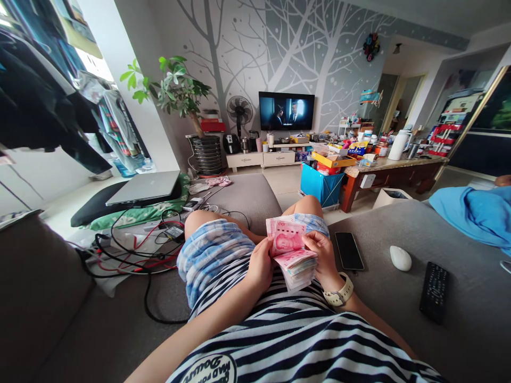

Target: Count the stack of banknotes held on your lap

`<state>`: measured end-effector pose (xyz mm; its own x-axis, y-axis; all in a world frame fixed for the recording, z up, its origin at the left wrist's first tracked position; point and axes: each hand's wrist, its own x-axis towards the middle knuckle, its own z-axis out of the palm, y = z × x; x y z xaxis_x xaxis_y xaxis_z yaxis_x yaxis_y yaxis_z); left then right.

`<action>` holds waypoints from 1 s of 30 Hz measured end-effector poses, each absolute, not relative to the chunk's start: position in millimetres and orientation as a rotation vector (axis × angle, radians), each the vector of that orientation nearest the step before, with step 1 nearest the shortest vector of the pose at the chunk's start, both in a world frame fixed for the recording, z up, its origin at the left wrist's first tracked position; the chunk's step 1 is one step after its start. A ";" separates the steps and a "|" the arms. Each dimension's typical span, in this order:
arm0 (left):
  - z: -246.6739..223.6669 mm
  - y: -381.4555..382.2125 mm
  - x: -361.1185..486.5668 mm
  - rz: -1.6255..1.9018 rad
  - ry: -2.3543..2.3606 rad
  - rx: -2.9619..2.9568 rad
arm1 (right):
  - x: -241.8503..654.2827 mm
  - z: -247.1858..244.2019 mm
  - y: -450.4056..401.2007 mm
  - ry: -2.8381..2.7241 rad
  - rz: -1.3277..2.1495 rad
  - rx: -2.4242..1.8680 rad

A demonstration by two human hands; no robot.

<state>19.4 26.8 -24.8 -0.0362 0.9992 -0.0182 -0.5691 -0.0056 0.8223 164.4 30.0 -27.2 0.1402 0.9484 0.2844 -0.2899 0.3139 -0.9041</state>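
A folded stack of banknotes is spread open above my lap, pink notes on top and paler edges showing below. My left hand grips the stack at its left side, with the thumb on the pink face. At the upper right edge, my right hand pinches the notes between thumb and fingers. One pink banknote stands up toward the far side, its portrait facing me. A pale watch circles my right wrist. Part of the fingers of both hands is hidden behind the notes.
On the grey sofa to my right lie a phone, a white mouse and a black remote control. Tangled cables and a laptop are at my left. Beyond stand a cluttered table and a blue bin.
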 end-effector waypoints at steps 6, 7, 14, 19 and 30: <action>-20.9 25.0 20.4 1.462 0.817 0.737 | 163.9 -26.6 29.7 -1.040 1.052 -0.812; -20.1 24.4 20.6 1.462 0.827 0.740 | 163.8 -26.4 29.6 -1.038 1.052 -0.813; -19.3 23.3 20.5 1.452 0.839 0.756 | 163.3 -25.9 28.0 -1.029 1.097 -0.727; -19.1 24.8 20.5 1.434 0.798 0.724 | 163.0 -25.6 27.1 -1.067 1.040 -0.726; -10.2 20.0 21.3 1.408 0.792 0.726 | 163.8 -23.3 31.9 -1.037 1.046 -0.815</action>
<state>21.3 20.0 -10.2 0.0027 0.9989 -0.0472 -0.5592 0.0406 0.8280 163.8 31.9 -23.3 0.1481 0.9492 0.2777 -0.2858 0.3099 -0.9068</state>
